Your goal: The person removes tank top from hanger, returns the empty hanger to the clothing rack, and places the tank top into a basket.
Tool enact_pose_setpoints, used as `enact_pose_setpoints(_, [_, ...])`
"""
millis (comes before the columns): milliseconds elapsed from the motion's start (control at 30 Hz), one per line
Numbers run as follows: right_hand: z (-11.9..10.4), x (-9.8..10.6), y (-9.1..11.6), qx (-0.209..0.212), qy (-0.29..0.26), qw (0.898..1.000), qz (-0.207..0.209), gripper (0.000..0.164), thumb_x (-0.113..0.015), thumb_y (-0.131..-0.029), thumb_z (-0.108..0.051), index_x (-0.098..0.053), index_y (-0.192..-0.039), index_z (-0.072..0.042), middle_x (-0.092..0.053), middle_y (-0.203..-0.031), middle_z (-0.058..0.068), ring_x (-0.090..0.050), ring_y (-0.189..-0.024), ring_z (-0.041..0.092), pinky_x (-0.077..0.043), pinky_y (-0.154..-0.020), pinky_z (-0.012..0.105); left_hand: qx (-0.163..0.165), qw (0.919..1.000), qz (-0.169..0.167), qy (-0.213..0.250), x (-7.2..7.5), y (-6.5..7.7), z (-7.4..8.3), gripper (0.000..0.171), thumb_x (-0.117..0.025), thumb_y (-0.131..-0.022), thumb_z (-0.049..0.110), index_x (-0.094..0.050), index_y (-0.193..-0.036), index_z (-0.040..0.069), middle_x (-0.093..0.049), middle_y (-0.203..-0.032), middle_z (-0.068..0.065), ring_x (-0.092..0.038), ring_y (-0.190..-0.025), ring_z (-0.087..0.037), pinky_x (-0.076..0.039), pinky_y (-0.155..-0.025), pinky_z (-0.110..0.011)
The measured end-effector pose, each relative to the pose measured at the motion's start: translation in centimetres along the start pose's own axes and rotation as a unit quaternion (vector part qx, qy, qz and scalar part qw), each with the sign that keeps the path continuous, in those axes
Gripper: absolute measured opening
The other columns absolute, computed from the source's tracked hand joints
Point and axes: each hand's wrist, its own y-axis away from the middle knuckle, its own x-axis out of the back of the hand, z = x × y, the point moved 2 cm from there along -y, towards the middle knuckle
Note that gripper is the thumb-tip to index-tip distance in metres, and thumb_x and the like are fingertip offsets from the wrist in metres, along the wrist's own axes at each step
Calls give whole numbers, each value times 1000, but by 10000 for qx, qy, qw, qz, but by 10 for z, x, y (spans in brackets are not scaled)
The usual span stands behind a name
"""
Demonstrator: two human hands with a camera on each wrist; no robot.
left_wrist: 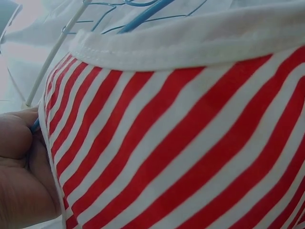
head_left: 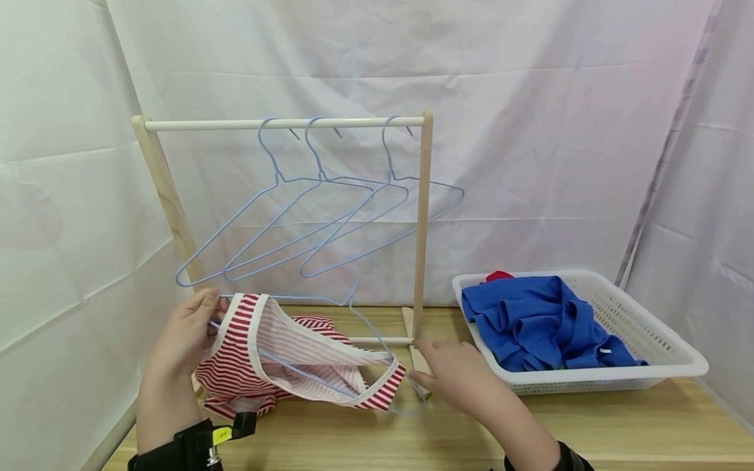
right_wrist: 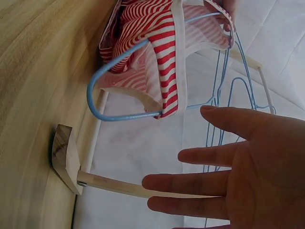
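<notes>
A sleeveless top (head_left: 235,376) with red and white stripes and white trim hangs on a blue wire hanger (right_wrist: 89,90), low over the table. My left hand (head_left: 179,337) grips the hanger's left end at the top's shoulder strap; in the left wrist view the striped cloth fills most of the picture beside that hand (left_wrist: 21,176). The hanger's right end sticks out through the other strap, seen in the right wrist view. Close to that end, my right hand (head_left: 456,376) is held with its fingers spread and straight, holding nothing.
Behind stands a wooden rack (head_left: 423,229) with a white top rail (head_left: 206,125). Three blue wire hangers (head_left: 277,180) hang from it. To the right, a white plastic basket (head_left: 665,340) holds blue cloth (head_left: 542,324) and a bit of red (head_left: 499,275).
</notes>
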Motion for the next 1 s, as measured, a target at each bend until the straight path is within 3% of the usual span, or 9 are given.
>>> enact_pose_setpoints(133, [-1,-2,0,164,-75,9998,-130,52,-52,-86,-50,-51,-121,-12,-63,-106,9,-57,-94,27,-46,-82,47,-130,9999,-59,-34,-1,0,1,41,-37,-93,43,-47,-90,3,-47,-71,2,-43,-59,-11,-37,-47,-22])
enact_pose_setpoints(367, [-2,-5,-1,446,-162,9988,-125,47,-45,-90,-48,-53,-121,-14,-64,-106,7,-57,-95,24,-47,-83,44,-439,9962,-88,747,-2,3,6,33,-39,-94,37,-49,-86,6,-47,-70,4,-42,-58,-8,-35,-46,-20])
enact_pose_setpoints(633, [0,-2,-2,545,-390,9975,219,19,-48,-92,-36,-53,-87,-18,-63,-78,-1,-60,-74,20,-49,-63,42,-614,9916,-382,1068,-7,6,17,30,-36,-96,31,-49,-86,6,-51,-70,3,-46,-60,-9,-39,-47,-18])
enact_pose_setpoints(867, [7,6,-2,155,-533,9981,255,18,-47,-93,-32,-49,-79,-22,-51,-65,-9,-50,-60,13,-43,-54,36,-1034,9856,-695,1142,-11,11,26,29,-33,-98,22,-50,-90,0,-56,-74,0,-52,-63,-12,-45,-51,-20])
enact_pose_setpoints(1000, [13,15,0,-88,-559,9977,375,17,-45,-94,-33,-51,-82,-22,-48,-62,-9,-47,-59,12,-40,-54,35,-1157,9874,-705,820,-11,13,30,28,-35,-98,19,-50,-95,-3,-57,-81,-1,-55,-70,-14,-49,-57,-21])
